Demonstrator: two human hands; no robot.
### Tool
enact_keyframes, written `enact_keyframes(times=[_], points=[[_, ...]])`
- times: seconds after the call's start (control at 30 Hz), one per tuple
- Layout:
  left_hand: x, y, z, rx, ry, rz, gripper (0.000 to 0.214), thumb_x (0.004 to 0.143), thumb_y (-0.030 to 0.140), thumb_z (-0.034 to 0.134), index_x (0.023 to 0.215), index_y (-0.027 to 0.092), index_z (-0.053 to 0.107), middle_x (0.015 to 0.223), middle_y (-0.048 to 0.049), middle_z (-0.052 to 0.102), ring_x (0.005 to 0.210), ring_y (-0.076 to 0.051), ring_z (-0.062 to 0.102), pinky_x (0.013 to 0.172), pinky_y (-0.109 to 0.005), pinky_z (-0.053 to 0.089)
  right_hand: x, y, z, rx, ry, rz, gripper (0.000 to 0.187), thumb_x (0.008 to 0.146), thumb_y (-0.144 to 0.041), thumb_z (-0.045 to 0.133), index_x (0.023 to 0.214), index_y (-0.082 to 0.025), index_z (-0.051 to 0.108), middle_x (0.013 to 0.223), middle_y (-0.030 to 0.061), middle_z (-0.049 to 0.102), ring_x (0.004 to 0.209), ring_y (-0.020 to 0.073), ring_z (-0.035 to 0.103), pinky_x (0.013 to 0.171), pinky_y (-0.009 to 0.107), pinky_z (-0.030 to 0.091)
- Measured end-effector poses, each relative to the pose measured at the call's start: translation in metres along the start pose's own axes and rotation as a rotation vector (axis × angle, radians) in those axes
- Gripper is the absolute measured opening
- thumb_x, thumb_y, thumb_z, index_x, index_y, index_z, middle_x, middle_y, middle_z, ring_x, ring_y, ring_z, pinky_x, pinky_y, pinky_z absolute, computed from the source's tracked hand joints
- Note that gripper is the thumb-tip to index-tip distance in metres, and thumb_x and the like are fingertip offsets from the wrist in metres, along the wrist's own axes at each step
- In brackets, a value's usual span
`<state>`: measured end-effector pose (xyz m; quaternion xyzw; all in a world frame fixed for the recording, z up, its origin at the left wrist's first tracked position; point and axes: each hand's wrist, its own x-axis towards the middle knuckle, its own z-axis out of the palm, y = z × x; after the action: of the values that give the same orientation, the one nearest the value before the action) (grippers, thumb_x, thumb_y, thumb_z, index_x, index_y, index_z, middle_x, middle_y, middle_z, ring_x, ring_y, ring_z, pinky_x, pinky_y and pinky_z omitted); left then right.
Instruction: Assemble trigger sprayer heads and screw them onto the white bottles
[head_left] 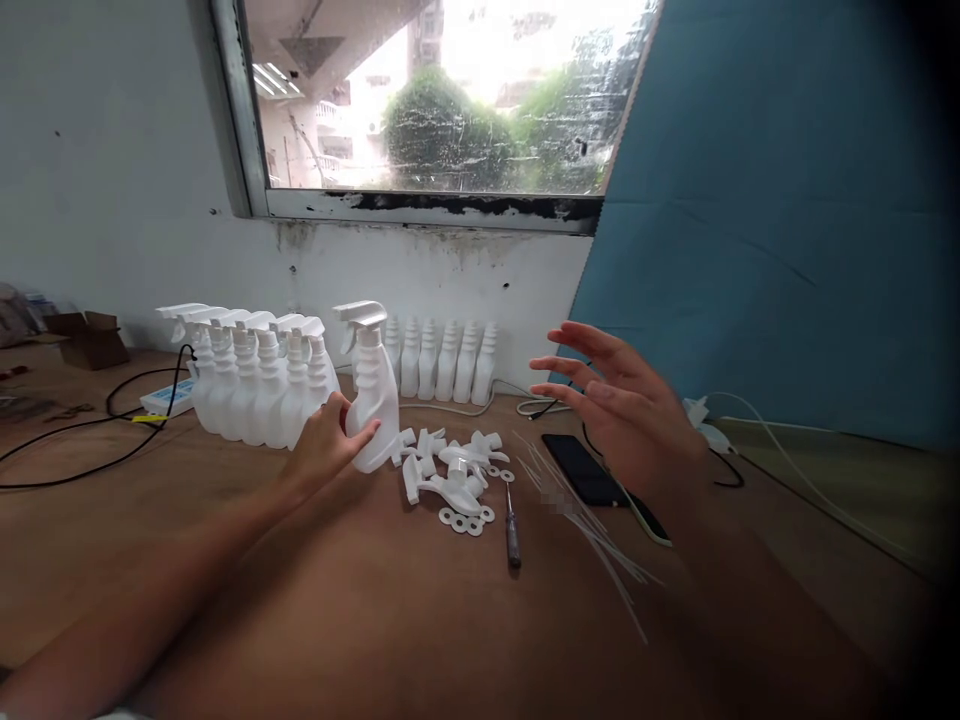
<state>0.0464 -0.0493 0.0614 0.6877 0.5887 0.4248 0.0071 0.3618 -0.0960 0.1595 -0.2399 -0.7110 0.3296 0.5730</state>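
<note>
My left hand grips the lower body of a white spray bottle with its trigger head fitted, standing tilted on the brown table. To its left stands a row of finished spray bottles. My right hand hovers open above the table, fingers spread, holding nothing. Between the hands lie loose white trigger heads, several white washers and a small screwdriver. Thin clear dip tubes lie fanned out under my right hand.
Several capless white bottles line the wall under the window. A black phone lies by my right hand. Black cables and a power strip sit at left, a cardboard box far left. A blue panel stands at right.
</note>
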Motion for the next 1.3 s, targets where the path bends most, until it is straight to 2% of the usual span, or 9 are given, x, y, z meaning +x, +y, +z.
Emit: enact_keyframes(times=[0.17, 0.4, 0.7, 0.93, 1.1, 1.3], points=[[0.005, -0.023, 0.005, 0.162, 0.007, -0.07, 0.039, 0.079, 0.055, 0.056, 0.081, 0.023, 0.033, 0.063, 0.0042, 0.047, 0.057, -0.017, 0.053, 0.053, -0.026, 0.036, 0.0, -0.001, -0.002, -0.036, -0.017, 0.004, 0.031, 0.088, -0.029, 0.052, 0.118, -0.031, 0.057, 0.134, 0.0045, 0.044, 0.11, 0.0246, 0.055, 0.083, 0.041, 0.055], [0.006, -0.031, 0.01, 0.276, -0.031, -0.128, 0.042, 0.079, 0.055, 0.055, 0.096, 0.02, 0.038, 0.075, -0.0025, 0.058, 0.068, -0.023, 0.062, 0.056, -0.028, 0.041, 0.001, 0.001, -0.006, 0.007, 0.011, 0.021, 0.026, 0.086, -0.027, 0.054, 0.111, -0.029, 0.059, 0.127, 0.0059, 0.047, 0.098, 0.0211, 0.057, 0.075, 0.036, 0.054], [0.005, -0.03, 0.011, 0.381, -0.089, -0.153, 0.047, 0.082, 0.059, 0.048, 0.104, 0.018, 0.04, 0.09, -0.0103, 0.066, 0.079, -0.029, 0.066, 0.058, -0.031, 0.042, 0.001, -0.001, -0.007, -0.026, 0.018, 0.028, 0.024, 0.084, -0.031, 0.055, 0.109, -0.029, 0.058, 0.124, 0.0063, 0.048, 0.087, 0.019, 0.059, 0.067, 0.034, 0.054], [0.004, -0.02, 0.002, 0.565, -0.173, -0.156, 0.049, 0.084, 0.06, 0.04, 0.103, 0.015, 0.045, 0.077, -0.0102, 0.068, 0.077, -0.034, 0.067, 0.055, -0.032, 0.04, 0.002, -0.001, -0.006, 0.046, 0.025, 0.035, 0.021, 0.083, -0.024, 0.056, 0.103, -0.027, 0.06, 0.117, 0.0058, 0.049, 0.078, 0.0174, 0.058, 0.06, 0.032, 0.05], [0.007, -0.019, -0.003, 0.672, -0.175, -0.145, 0.048, 0.085, 0.059, 0.039, 0.099, 0.014, 0.049, 0.078, -0.0124, 0.068, 0.076, -0.034, 0.067, 0.055, -0.032, 0.04, 0.002, -0.002, -0.008, 0.055, 0.021, 0.013, 0.021, 0.083, -0.024, 0.056, 0.104, -0.026, 0.059, 0.114, 0.0054, 0.049, 0.075, 0.0165, 0.058, 0.057, 0.031, 0.048], [0.008, -0.022, -0.002, 0.708, -0.168, -0.106, 0.05, 0.085, 0.058, 0.039, 0.102, 0.012, 0.05, 0.077, -0.0141, 0.069, 0.075, -0.033, 0.067, 0.055, -0.032, 0.04, 0.001, -0.004, -0.008, -0.038, 0.043, 0.048, 0.018, 0.084, -0.029, 0.053, 0.102, -0.03, 0.056, 0.116, 0.0052, 0.049, 0.071, 0.0169, 0.056, 0.055, 0.033, 0.048]])
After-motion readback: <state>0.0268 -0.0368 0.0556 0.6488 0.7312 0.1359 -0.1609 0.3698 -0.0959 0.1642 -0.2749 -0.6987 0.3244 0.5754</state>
